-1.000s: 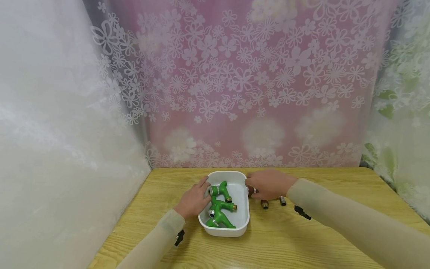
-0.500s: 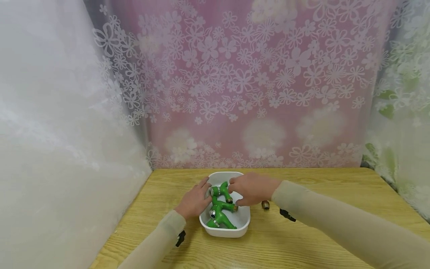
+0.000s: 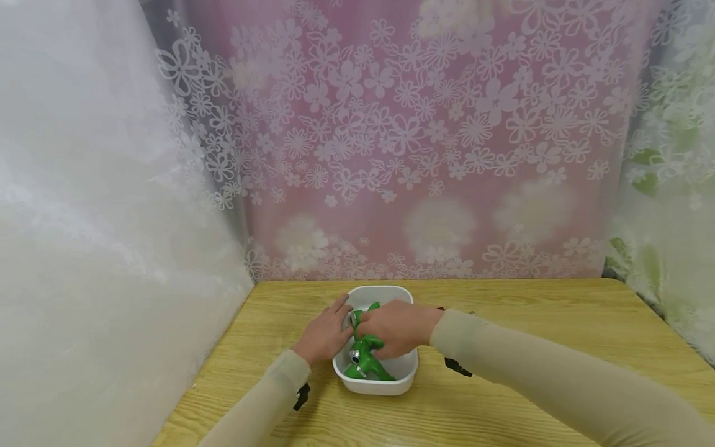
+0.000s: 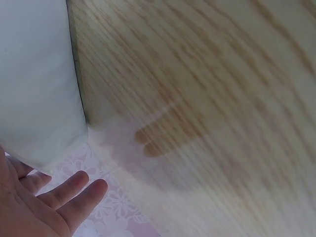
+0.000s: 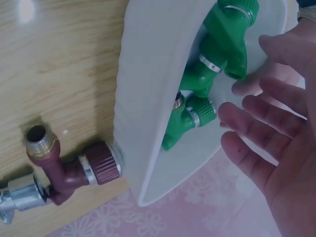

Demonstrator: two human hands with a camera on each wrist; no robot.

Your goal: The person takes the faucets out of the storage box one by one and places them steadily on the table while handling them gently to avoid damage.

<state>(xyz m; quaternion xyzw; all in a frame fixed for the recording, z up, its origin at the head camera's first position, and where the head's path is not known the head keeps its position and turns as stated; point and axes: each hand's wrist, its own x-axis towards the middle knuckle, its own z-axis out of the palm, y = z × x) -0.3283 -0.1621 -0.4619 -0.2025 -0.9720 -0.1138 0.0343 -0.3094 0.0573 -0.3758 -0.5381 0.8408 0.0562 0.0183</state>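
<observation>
A white plastic basin point(image 3: 375, 388) stands on the wooden table with several green faucets point(image 3: 373, 366) inside. My left hand point(image 3: 324, 335) rests on its left rim; in the left wrist view, some fingers point(image 4: 81, 197) stretch out past the basin wall. My right hand point(image 3: 398, 328) reaches down into the basin over the faucets and partly hides them in the head view. In the right wrist view, its loosely extended fingers point(image 5: 269, 126) hang beside the green faucets point(image 5: 200, 111), with nothing seen between them.
A maroon faucet point(image 5: 69, 173) lies on the table against the basin's outer right side, with a chrome fitting point(image 5: 27, 192) beside it. The right forearm mostly covers these in the head view. A pink floral curtain point(image 3: 424, 155) hangs behind the table point(image 3: 530, 298).
My right hand has moved left from the maroon faucets outside the basin to over the green ones inside. The left hand keeps its place on the rim.
</observation>
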